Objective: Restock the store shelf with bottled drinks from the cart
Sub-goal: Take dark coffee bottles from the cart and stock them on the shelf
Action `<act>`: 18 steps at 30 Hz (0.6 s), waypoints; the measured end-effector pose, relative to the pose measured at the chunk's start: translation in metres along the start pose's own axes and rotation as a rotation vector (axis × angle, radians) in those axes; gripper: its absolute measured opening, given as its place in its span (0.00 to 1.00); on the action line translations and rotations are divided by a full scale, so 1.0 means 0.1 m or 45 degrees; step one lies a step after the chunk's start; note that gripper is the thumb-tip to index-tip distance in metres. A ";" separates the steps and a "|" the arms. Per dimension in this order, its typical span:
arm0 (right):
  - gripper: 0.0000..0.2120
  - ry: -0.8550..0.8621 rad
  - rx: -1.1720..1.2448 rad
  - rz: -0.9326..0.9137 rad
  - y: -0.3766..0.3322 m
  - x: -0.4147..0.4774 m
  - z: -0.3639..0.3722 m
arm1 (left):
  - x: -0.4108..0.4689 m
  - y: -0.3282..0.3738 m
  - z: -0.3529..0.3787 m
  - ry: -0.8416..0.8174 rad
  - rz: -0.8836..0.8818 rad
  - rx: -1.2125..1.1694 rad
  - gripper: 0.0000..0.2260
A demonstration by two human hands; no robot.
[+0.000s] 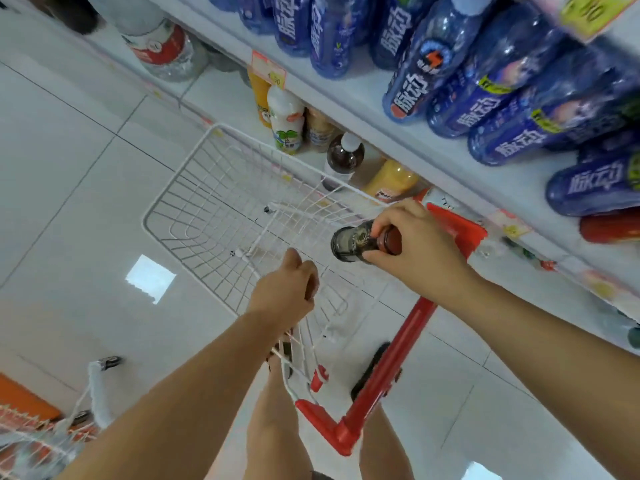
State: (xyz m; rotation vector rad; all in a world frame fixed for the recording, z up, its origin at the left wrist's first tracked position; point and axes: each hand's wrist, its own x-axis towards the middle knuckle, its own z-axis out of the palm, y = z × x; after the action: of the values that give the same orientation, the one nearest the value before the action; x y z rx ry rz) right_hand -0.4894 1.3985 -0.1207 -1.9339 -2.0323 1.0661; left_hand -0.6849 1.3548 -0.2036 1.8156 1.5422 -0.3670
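My right hand (412,247) grips a dark bottle with a red-brown cap (356,241), held on its side above the right rim of the white wire cart (194,188). The bottle's base points left toward the basket. My left hand (289,289) hovers over the near part of the basket with fingers loosely curled, holding nothing. The cart's basket looks empty of bottles. The white store shelf (381,109) runs along the right, holding blue bottled drinks (419,67) on the upper level and mixed juice and dark bottles (343,161) on the lower level.
The cart has a red frame and handle (391,372) near my legs. A large water jug (156,43) stands on the low shelf at the far left. Another wire basket with orange trim (31,431) sits at the bottom left. White floor tiles (69,202) spread to the left.
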 end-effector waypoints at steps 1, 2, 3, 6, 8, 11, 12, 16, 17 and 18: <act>0.12 0.047 0.022 -0.003 -0.05 -0.08 -0.14 | -0.10 0.11 -0.17 0.063 0.009 -0.045 0.13; 0.12 0.100 0.047 -0.007 -0.10 -0.16 -0.29 | -0.21 0.23 -0.35 0.129 0.024 -0.081 0.14; 0.11 0.160 0.071 -0.013 -0.15 -0.25 -0.45 | -0.33 0.37 -0.55 0.196 0.040 -0.109 0.14; 0.12 0.331 0.107 -0.036 -0.33 -0.57 -1.02 | -0.73 0.84 -1.17 0.395 0.108 -0.191 0.15; 0.15 0.424 0.133 -0.085 -0.44 -0.81 -1.42 | -1.04 1.17 -1.52 0.554 0.187 -0.214 0.15; 0.18 0.551 0.231 -0.160 -0.53 -1.27 -2.02 | -1.49 1.70 -1.95 0.767 0.374 -0.262 0.18; 0.19 0.590 0.242 -0.176 -0.53 -1.43 -2.20 | -1.62 1.87 -2.06 0.804 0.434 -0.268 0.19; 0.19 0.787 0.267 -0.268 -0.48 -2.12 -2.88 | -2.05 2.54 -2.39 0.935 0.672 -0.281 0.21; 0.19 0.856 0.274 -0.298 -0.46 -2.29 -3.04 | -2.14 2.72 -2.44 0.966 0.729 -0.298 0.21; 0.19 0.922 0.280 -0.320 -0.43 -2.46 -3.18 | -2.23 2.89 -2.47 0.990 0.789 -0.318 0.21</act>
State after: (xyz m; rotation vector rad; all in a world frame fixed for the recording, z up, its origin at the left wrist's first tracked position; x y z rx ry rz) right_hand -0.3096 1.2993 0.2278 -1.5757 -1.6043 0.4116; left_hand -0.5236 1.3475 0.2070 2.2187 1.2811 0.8743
